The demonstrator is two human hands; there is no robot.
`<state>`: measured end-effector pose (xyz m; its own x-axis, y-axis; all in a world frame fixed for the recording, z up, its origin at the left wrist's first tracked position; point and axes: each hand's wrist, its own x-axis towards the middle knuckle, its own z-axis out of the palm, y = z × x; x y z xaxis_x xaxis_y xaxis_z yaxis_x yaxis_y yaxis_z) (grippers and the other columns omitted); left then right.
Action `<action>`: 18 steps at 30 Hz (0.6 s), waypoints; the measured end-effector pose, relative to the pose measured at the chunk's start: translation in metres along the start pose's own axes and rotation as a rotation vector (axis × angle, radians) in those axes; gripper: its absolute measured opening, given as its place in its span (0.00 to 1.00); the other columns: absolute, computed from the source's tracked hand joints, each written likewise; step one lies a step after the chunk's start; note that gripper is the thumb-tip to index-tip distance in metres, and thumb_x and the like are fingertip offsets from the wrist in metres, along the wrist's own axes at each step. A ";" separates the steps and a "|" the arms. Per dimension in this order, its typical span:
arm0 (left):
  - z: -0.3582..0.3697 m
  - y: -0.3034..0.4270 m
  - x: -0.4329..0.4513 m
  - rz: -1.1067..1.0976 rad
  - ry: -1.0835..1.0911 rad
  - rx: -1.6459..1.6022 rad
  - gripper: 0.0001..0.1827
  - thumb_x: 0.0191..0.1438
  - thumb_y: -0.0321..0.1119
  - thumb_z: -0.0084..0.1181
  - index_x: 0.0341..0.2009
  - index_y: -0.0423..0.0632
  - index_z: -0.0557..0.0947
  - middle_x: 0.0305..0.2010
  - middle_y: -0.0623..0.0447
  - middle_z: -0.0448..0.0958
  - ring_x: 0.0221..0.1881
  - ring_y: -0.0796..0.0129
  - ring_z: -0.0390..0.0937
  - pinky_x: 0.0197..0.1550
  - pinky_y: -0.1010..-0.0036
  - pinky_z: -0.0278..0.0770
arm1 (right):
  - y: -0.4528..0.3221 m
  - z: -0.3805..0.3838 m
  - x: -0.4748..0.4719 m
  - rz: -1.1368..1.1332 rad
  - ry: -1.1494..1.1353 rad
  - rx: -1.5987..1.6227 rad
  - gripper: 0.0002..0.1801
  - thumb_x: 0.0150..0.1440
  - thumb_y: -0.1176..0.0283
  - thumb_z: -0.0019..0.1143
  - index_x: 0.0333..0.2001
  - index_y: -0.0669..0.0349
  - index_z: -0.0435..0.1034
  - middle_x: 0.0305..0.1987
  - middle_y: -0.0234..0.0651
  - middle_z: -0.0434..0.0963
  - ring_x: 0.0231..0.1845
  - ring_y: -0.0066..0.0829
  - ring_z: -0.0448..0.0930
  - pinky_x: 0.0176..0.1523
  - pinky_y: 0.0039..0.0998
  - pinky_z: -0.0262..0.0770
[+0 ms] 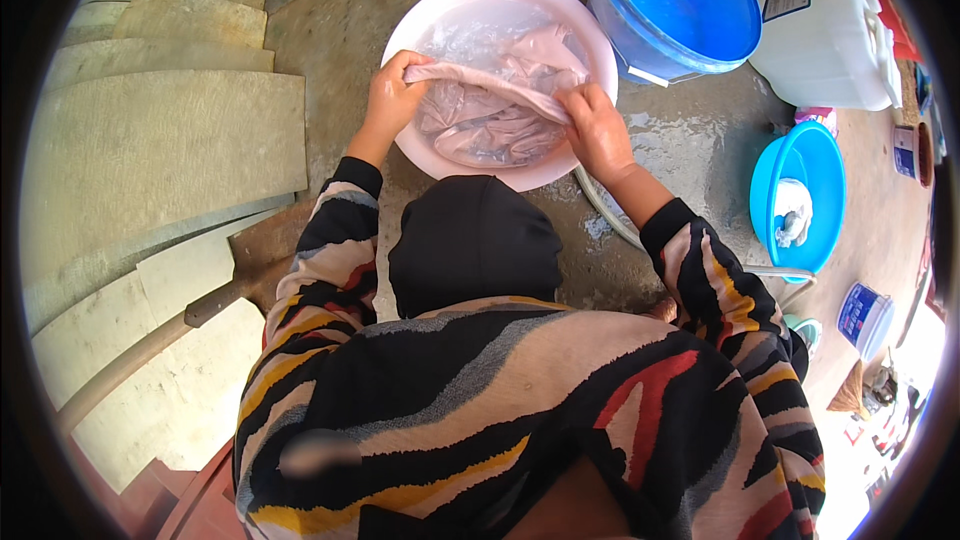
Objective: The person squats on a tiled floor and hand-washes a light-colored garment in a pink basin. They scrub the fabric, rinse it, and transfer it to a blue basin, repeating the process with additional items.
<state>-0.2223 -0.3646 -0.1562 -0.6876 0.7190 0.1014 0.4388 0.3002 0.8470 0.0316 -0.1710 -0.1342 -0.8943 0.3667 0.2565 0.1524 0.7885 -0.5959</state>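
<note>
A pink plastic basin (592,37) on the concrete floor holds cloudy water and a soaked pink cloth garment (491,127). Over the water, my left hand (394,86) grips one end of a narrow gathered edge of the garment near the basin's left side. The other end of that edge is in my right hand (596,124), at the basin's right rim. Between both hands the edge is stretched and slightly slanted, while the rest of the garment lies crumpled in the water. Its exact kind cannot be told.
A blue bucket (675,0) stands beside the basin, with a white plastic jerrycan (817,37) farther right. A turquoise basin (761,195) contains white cloth (793,210). A pale hose (607,214) runs along the wet floor. Stacked boards (180,142) and a wooden-handled tool (124,375) lie left.
</note>
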 end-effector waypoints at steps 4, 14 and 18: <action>-0.009 -0.006 -0.027 0.170 -0.159 0.382 0.14 0.41 0.20 0.51 0.36 0.46 0.74 0.45 0.48 0.75 0.51 0.56 0.71 0.54 0.68 0.66 | -0.007 0.006 -0.022 -0.103 -0.208 -0.129 0.13 0.43 0.79 0.52 0.36 0.58 0.72 0.39 0.40 0.72 0.42 0.43 0.73 0.45 0.36 0.71; 0.007 -0.041 -0.029 -0.010 -0.320 0.015 0.11 0.47 0.34 0.58 0.37 0.50 0.80 0.58 0.52 0.67 0.66 0.56 0.55 0.65 0.48 0.38 | 0.012 0.027 -0.017 0.083 -0.224 0.002 0.06 0.48 0.74 0.53 0.31 0.62 0.73 0.36 0.41 0.74 0.42 0.44 0.73 0.46 0.38 0.71; 0.023 -0.037 -0.037 0.111 -0.444 0.645 0.19 0.42 0.39 0.64 0.41 0.51 0.80 0.53 0.54 0.69 0.65 0.56 0.56 0.64 0.44 0.40 | 0.017 0.046 -0.009 0.045 -0.328 -0.190 0.07 0.49 0.69 0.53 0.31 0.60 0.73 0.36 0.39 0.74 0.43 0.41 0.73 0.45 0.38 0.71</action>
<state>-0.2001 -0.3875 -0.2038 -0.3847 0.9082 -0.1648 0.8337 0.4185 0.3603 0.0228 -0.1838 -0.1815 -0.9674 0.2498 -0.0427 0.2425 0.8637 -0.4418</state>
